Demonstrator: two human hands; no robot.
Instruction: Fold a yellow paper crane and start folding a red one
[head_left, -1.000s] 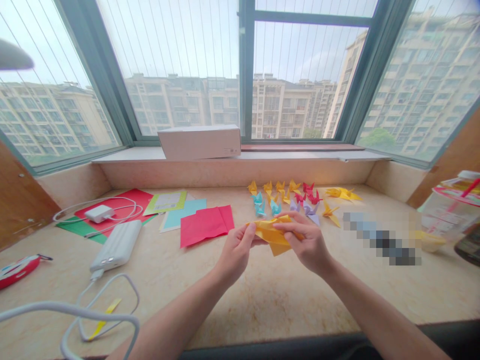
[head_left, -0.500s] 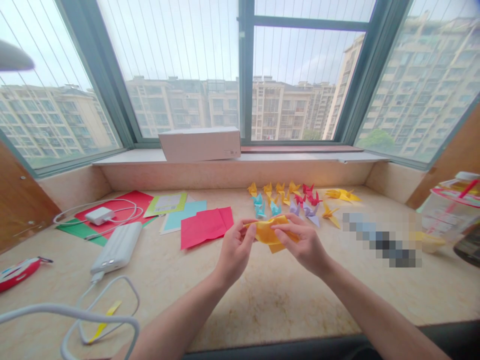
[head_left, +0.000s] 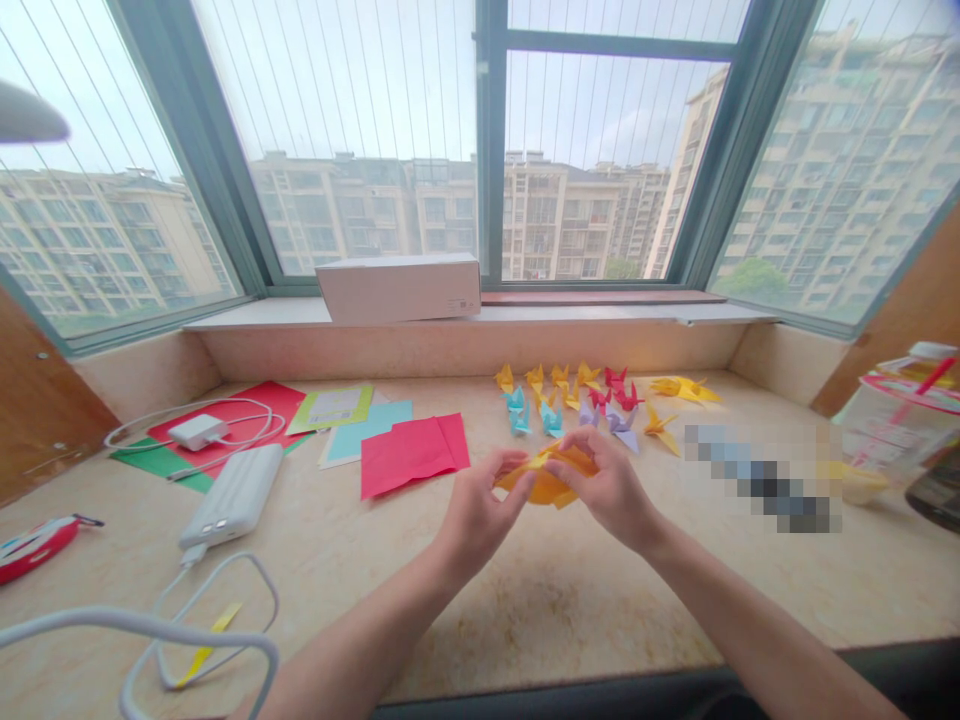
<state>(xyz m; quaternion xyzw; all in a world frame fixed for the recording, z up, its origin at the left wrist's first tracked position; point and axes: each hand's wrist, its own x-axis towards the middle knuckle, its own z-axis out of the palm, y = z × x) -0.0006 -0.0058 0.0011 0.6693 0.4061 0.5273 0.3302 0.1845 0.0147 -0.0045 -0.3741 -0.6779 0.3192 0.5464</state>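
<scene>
A partly folded sheet of yellow-orange paper is held above the marble counter between both hands. My left hand pinches its left end, fingers closed on the paper. My right hand grips the right side, fingers curled over the top. Much of the sheet is hidden behind my fingers. Just beyond it lie several small folded paper cranes in yellow, blue, red and purple.
Loose sheets lie to the left: red paper, light blue paper, a green-yellow card. A white power bank with cable and a charger sit further left. A white box rests on the sill. A clear plastic container stands right.
Both hands have come closer together and dropped slightly toward the counter. The yellow-orange paper is now more bunched and folded between them, with less of it showing.
</scene>
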